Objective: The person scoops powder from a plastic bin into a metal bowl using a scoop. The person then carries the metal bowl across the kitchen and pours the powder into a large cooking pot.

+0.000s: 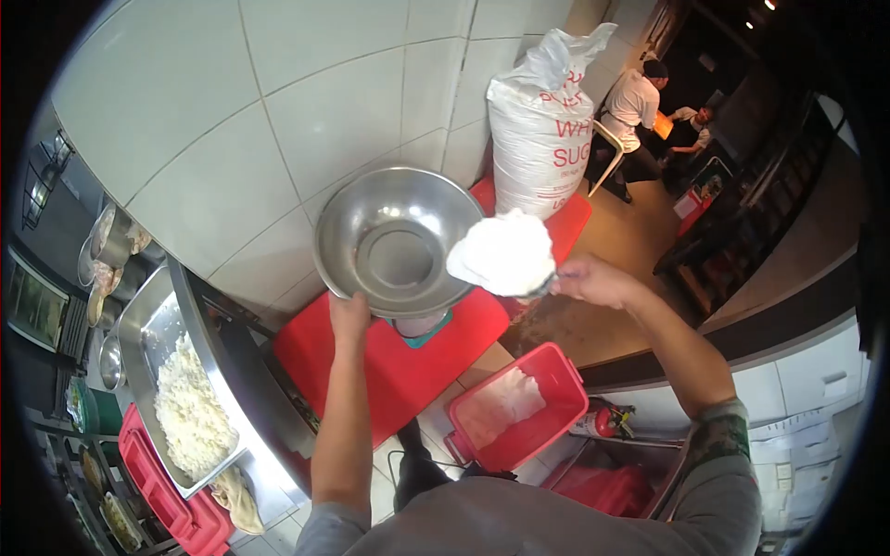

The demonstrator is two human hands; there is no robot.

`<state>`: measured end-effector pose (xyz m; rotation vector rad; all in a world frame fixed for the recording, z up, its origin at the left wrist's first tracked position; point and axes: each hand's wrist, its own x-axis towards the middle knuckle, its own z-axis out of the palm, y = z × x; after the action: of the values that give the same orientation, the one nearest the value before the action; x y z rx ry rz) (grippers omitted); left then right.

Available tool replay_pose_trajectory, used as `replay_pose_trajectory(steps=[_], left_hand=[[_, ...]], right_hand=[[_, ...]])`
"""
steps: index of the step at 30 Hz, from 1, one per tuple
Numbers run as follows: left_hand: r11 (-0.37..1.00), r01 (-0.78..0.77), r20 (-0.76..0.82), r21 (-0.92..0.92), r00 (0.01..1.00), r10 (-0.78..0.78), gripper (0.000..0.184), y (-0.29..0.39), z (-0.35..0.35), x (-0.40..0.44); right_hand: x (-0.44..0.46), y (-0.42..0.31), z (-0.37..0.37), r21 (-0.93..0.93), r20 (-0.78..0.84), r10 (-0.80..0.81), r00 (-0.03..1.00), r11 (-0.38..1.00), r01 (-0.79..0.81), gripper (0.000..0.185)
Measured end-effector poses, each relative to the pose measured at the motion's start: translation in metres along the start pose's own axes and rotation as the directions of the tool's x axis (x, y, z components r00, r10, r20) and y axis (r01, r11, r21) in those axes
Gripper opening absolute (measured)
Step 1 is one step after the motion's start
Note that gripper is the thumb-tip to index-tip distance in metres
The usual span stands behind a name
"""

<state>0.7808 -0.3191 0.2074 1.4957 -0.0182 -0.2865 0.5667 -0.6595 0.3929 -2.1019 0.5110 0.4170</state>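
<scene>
My left hand (pixel 349 317) grips the near-left rim of a wide steel mixing bowl (pixel 348 208), which is tilted so its bare inside shows. To its right, my right hand (pixel 593 281) is closed round the dark handle of a scoop (pixel 538 290). A heaped mound of white powder (pixel 505 252) covers nearly all of the scoop, just beside the bowl's right rim. Below, a red bin (pixel 567 394) stands on the floor with more white powder (pixel 501 405) in it.
A tall white sugar sack (pixel 542 139) stands on a red surface (pixel 371 389) by the tiled wall. At left, a steel pan (pixel 148 343) contains white rice-like grains (pixel 193 408). A fire extinguisher (pixel 604 422) is right of the bin. Two people (pixel 635 102) are at the back right.
</scene>
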Motion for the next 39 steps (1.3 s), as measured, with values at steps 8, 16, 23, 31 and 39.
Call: replay_pose_trajectory(steps=[8,16,23,31,39], left_hand=[[0.968,0.012,-0.116,0.252,0.993,0.018,0.056,0.012,-0.013,0.011],[0.989,-0.025,-0.065,0.149,0.997,0.035,0.054,-0.009,-0.012,0.023],[0.925,0.29,0.107,-0.247,0.957,-0.271,0.035,0.039,-0.002,-0.004],[0.916,0.265,-0.132,-0.302,0.939,-0.316,0.032,0.039,-0.015,-0.139],[0.871,0.367,-0.252,-0.326,0.855,-0.454,0.035,-0.072,-0.073,-0.311]], right_hand=[[0.162,-0.052,0.037,-0.78,0.078,-0.211,0.974,0.595,0.192,0.031],[0.156,-0.175,0.044,-0.921,-0.009,-0.124,0.992,0.388,0.04,0.021],[0.12,-0.176,0.051,-0.854,-0.141,-0.182,0.973,0.519,-0.027,0.02],[0.0,-0.071,0.049,-0.459,-0.09,-0.317,0.944,0.855,0.243,0.022],[-0.113,0.12,0.065,0.037,-0.066,-0.126,0.99,0.991,0.128,0.023]])
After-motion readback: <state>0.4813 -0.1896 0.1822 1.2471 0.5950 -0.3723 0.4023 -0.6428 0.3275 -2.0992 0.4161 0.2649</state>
